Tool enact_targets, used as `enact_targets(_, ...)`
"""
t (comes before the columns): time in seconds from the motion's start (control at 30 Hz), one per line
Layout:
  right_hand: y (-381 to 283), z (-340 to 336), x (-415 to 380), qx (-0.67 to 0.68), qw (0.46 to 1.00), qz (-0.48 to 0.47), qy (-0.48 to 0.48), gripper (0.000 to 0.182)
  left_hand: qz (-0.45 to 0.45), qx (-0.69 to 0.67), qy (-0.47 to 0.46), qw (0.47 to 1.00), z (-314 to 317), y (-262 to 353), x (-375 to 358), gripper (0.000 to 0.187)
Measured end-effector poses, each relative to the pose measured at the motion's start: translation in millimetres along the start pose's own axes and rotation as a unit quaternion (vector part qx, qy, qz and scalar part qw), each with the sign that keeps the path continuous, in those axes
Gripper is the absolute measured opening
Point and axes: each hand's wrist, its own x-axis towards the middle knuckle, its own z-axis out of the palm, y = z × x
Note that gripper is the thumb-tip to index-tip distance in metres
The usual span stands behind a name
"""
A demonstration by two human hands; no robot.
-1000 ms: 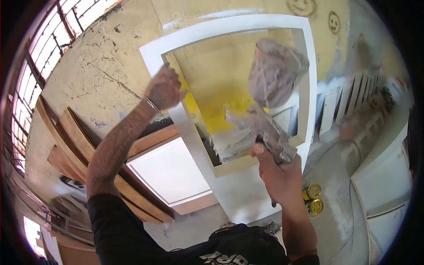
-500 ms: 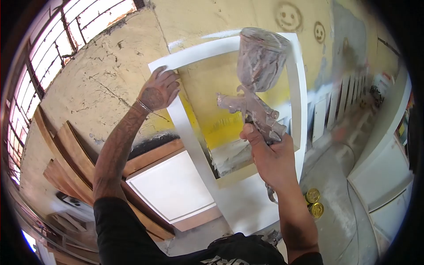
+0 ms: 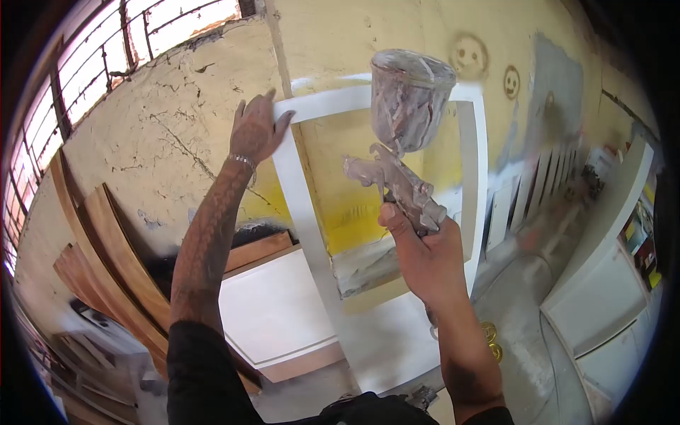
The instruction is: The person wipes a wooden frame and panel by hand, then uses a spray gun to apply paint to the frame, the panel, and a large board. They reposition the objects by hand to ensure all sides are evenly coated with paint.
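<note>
A white-painted door frame [image 3: 301, 212] with a large opening leans against the yellow wall. My left hand [image 3: 256, 133] is at its upper left corner, fingers stretched out and apart, the thumb at the frame's edge. In my right hand [image 3: 433, 265] is a paint-smeared spray gun [image 3: 393, 177], its handle wrapped by my fingers. The gun's cup [image 3: 411, 106] sits on top, coated in dried paint, in front of the frame's upper right part. Whether the trigger is pressed is hidden by the hand.
A white panel [image 3: 280, 301] and brown boards [image 3: 117, 241] lean along the wall at left. Gold-coloured cans [image 3: 492, 347] stand on the floor behind my right forearm. A hose [image 3: 544, 333] runs across the floor; white cabinets [image 3: 602, 312] stand at right.
My left hand has shifted from wrapping over the frame's corner to stretched fingers beside it. The frame looks more upright in view. My right hand still holds the spray gun, slightly further left.
</note>
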Motion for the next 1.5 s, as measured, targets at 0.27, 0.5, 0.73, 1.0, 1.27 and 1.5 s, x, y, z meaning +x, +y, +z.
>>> enact_targets(0.27,-21,-8,35,-0.079,0.993,-0.075,0.037,0.032,0.110,0.012,-0.123,0.986,2,55,37,0.070)
enact_targets(0.5,-13,-73,65,-0.222,0.948,-0.115,0.199,0.035,0.111,-0.005,-0.170,0.979,47,105,83,0.070)
enact_targets(0.73,-23,-107,85,-0.142,0.980,-0.102,0.099,0.029,0.187,-0.412,-0.214,0.866,148,151,143,0.053)
enact_targets(1.0,-69,-232,195,-0.348,0.907,-0.155,0.179,0.043,0.122,-0.094,-0.226,0.962,144,227,193,0.056)
enact_targets(1.27,-82,-290,194,-0.271,0.959,-0.001,0.077,0.035,0.111,-0.086,-0.260,0.955,197,325,243,0.051)
enact_targets(1.5,-69,-333,176,-0.370,0.913,-0.049,0.167,0.042,0.225,-0.343,-0.218,0.886,303,346,281,0.052)
